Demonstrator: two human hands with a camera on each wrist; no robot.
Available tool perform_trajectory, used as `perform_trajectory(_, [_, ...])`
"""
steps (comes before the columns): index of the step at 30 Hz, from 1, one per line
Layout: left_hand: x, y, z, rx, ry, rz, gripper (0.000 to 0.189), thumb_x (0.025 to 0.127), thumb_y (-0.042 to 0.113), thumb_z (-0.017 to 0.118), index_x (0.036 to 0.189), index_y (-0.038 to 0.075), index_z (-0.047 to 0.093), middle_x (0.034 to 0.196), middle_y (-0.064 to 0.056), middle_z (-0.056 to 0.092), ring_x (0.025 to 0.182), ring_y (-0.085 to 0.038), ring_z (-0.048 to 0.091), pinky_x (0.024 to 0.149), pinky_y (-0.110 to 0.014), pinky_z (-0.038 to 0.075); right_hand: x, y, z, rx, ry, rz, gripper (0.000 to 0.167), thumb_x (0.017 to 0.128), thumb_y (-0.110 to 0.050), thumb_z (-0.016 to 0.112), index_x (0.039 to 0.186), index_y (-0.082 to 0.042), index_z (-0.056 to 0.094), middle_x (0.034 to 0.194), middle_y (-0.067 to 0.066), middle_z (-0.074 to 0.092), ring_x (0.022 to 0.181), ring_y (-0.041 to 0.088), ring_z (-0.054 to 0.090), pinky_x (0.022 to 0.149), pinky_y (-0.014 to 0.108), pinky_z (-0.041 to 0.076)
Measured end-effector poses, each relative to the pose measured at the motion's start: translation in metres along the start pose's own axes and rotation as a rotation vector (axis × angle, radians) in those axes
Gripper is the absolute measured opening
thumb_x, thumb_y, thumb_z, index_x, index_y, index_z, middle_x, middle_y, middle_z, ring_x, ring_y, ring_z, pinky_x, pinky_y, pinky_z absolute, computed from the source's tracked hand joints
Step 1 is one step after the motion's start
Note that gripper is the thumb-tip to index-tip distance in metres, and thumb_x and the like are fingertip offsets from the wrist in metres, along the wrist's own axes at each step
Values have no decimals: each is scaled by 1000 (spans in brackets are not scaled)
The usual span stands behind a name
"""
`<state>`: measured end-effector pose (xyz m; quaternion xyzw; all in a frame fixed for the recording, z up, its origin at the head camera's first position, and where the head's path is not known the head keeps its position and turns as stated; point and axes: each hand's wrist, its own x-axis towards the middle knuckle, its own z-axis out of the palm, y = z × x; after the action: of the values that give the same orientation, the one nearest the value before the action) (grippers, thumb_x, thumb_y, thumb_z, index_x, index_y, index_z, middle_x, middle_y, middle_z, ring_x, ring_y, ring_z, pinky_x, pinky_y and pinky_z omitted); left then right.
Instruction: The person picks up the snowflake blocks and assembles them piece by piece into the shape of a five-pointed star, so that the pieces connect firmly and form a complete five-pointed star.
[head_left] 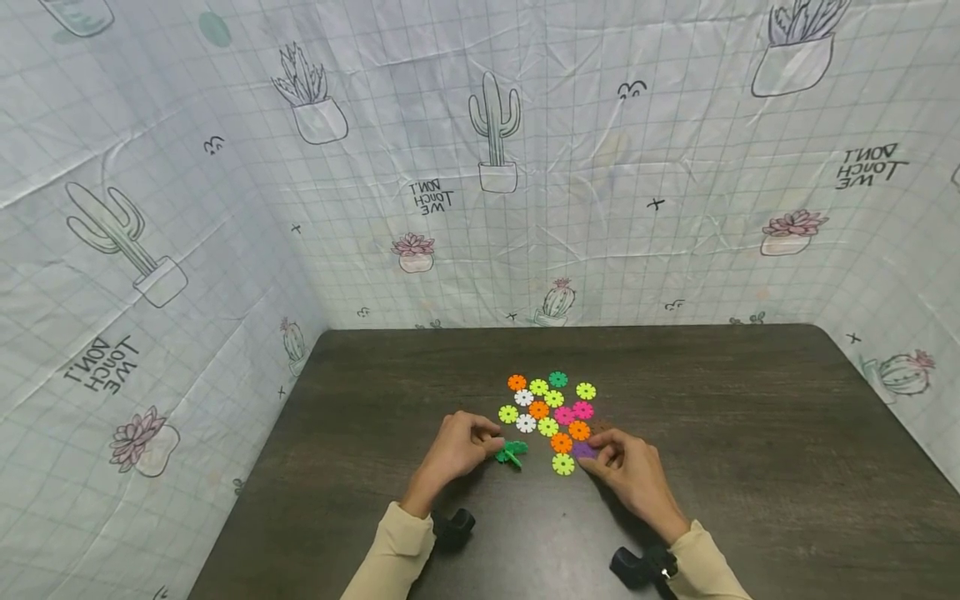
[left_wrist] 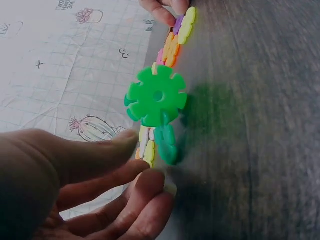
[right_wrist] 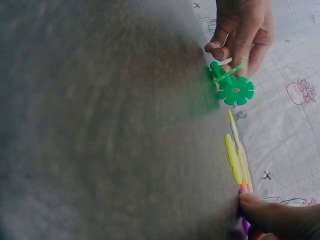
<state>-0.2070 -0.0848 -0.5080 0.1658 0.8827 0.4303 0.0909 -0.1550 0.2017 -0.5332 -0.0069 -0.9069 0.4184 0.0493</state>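
The left hand [head_left: 459, 446] is bending its fingers just beside the green cluster [head_left: 513, 451], thumb and forefinger standing a narrow gap apart; whether it is touching cannot be determined. The right hand [head_left: 633, 471] is pinching the purple disc [head_left: 582, 450], to the right of the cluster. Also lying beyond and to the right of the cluster, by count: six yellow-green discs [head_left: 558, 464], four orange discs [head_left: 557, 443], two white discs [head_left: 521, 424], two pink discs [head_left: 559, 415] and one dark green disc [head_left: 553, 379]. A dark wood-grain tabletop [head_left: 375, 392] is extending beneath the cluster. Well beyond it, and to both sides, a creased white cloth [head_left: 600, 167] is hanging, showing printed potted plants and mirrored lettering.
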Motion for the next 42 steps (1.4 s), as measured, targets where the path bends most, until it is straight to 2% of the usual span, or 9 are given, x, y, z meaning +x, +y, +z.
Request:
perform_trajectory(6, [0,-1,-5,26,65,28,20,99,21,73,110,6,80,96,-10,77,75,-12,66,63,-23,54,-1,-2,-1,-3,-23,46,27,84,-15,88,102,-1,74,75,1,65,62,3,51,55,18,42])
perform_trajectory(11, [8,-1,-12,53,100,25,21,99,21,73,111,5,79,100,-11,77,84,-19,69,69,-28,57,-1,-5,-1,11,-27,86,27,83,-14,89,101,-2,72,76,3,66,62,5,53,55,18,43])
perform_trajectory(15, [23,-1,-13,105,80,23,25,99,22,74,116,4,77,106,-12,77,92,-24,70,77,-36,60,-2,-5,-2,7,-22,91,27,82,-13,90,95,-3,69,77,3,66,62,6,53,55,18,44])
perform_trajectory(21, [47,-1,-7,211,22,1,33,94,26,80,120,4,76,112,-12,70,100,-26,66,86,-40,59,-4,-3,-1,-18,-11,7,20,84,-11,88,87,-7,68,74,1,66,60,3,54,56,19,46])
perform_trajectory(24, [52,0,-3,242,-3,-7,37,91,27,84,120,5,76,111,-11,67,100,-25,64,86,-39,58,-4,-2,0,-14,-13,-17,17,86,-12,86,87,-9,69,73,0,66,60,2,54,55,19,46])
perform_trajectory(27, [54,3,0,260,-1,-5,39,88,27,86,120,7,76,109,-10,66,98,-25,63,85,-38,57,-4,-2,0,-21,-9,-35,16,87,-13,85,86,-9,70,73,0,66,60,2,54,55,19,46])
perform_trajectory(34, [57,3,6,248,50,-17,26,87,23,87,109,10,78,103,-7,68,93,-21,63,81,-35,56,-2,-5,-4,-33,-11,-39,15,88,-15,84,87,-10,70,74,0,67,60,3,54,55,19,46])
perform_trajectory(38, [56,-1,8,171,81,-31,23,85,18,88,104,8,79,96,-7,71,84,-17,64,75,-32,57,-2,-4,-4,-33,-21,-8,15,90,-18,83,87,-10,71,75,1,68,60,4,55,55,20,46])
perform_trajectory(42, [54,-3,7,108,84,-63,24,83,15,90,100,5,77,92,-7,70,79,-14,60,73,-30,55,-2,-3,-4,-31,-28,7,15,92,-21,82,88,-11,71,75,0,69,61,5,55,55,20,46])
